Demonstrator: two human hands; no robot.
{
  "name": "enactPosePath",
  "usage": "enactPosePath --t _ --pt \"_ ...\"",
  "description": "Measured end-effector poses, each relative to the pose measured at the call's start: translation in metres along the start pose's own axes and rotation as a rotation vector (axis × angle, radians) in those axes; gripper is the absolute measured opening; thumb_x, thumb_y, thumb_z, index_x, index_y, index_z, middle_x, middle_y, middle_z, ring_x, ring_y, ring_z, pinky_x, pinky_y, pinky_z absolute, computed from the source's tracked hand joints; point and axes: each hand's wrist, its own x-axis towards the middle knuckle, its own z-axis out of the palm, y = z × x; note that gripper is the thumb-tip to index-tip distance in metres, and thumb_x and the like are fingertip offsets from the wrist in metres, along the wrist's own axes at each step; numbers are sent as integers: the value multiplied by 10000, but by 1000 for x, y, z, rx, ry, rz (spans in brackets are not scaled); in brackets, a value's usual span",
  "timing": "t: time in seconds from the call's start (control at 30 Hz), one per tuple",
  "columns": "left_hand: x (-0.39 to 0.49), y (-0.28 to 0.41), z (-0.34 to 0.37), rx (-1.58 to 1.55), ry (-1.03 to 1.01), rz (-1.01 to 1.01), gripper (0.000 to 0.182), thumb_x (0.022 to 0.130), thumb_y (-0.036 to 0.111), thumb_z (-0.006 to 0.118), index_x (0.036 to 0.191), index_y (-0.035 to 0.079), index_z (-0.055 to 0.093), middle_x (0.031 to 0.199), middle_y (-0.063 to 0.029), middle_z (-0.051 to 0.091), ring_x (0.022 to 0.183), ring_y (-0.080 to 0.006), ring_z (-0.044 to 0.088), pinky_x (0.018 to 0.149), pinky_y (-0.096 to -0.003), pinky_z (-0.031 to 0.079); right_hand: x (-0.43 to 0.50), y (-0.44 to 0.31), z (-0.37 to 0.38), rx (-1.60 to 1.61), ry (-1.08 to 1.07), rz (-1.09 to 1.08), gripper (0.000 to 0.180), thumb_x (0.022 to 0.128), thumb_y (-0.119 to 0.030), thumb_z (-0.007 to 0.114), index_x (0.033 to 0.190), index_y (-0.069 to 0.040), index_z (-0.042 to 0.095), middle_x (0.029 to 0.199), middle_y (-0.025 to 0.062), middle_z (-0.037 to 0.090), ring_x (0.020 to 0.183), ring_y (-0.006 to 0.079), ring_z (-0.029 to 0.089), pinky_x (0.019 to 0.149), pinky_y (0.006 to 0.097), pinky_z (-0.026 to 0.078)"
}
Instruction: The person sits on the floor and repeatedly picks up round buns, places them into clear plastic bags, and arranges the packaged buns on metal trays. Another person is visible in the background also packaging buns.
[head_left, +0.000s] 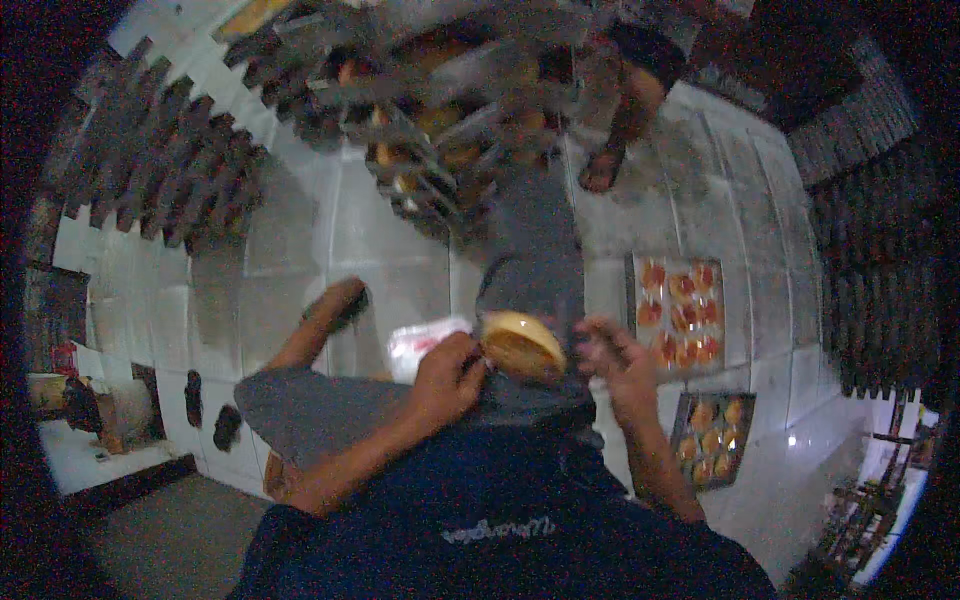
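Note:
A round bread bun (523, 346), golden and tilted, is held over my lap. My left hand (453, 373) pinches its left edge between thumb and fingers. To the right of the bun, apart from it, is my right hand (616, 360), its fingers bent and blurred by motion. Whether anything thin is between those fingers cannot be made out. Just beyond my left hand lies a stack of white plastic bags (409, 346) with red print, partly hidden by that hand. My grey trousers (525, 285) are beneath the bun.
On the tiled floor (397, 247) to my right are a tray of red-topped buns (679, 313) and a tray of plain golden buns (714, 439). Ahead, dark stacked racks (442, 150) hold blurred bread. Another person's leg (622, 131) stands at upper right. Sandals (226, 427) lie at left.

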Motion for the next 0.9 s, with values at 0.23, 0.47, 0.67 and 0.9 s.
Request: enactPosePath --t 0.23,0.47,0.67,0.9 --pt "-26 -43 -23 27 466 -70 247 884 80 724 1119 29 665 1088 -192 668 978 -378 663 805 -447 548 70 -145 65 -252 -180 -861 548 812 -391 870 1258 -127 695 1141 110 760 1013 263 742 882 418 586" --pt "-78 -108 -14 549 126 -105 401 786 216 799 1143 56 713 1252 -148 667 984 -407 648 839 -528 560 214 -436 70 -814 368 -1615 436 858 -181 815 1244 -39 670 1187 183 731 1051 326 728 951 418 559" --pt "-79 -89 -19 62 307 -191 412 834 184 747 1213 47 660 1284 -177 636 1047 -424 646 861 -499 565 190 -298 130 -401 -134 -1526 456 837 -301 829 1186 -31 711 1137 169 732 1055 368 700 943 429 539" --pt "-82 -66 -39 98 450 224 223 763 73 814 896 50 637 1028 -152 680 883 -358 657 745 -443 538 93 -11 171 -1148 -1037 -801 368 803 -359 789 947 -21 765 893 167 739 849 433 701 760 495 539"
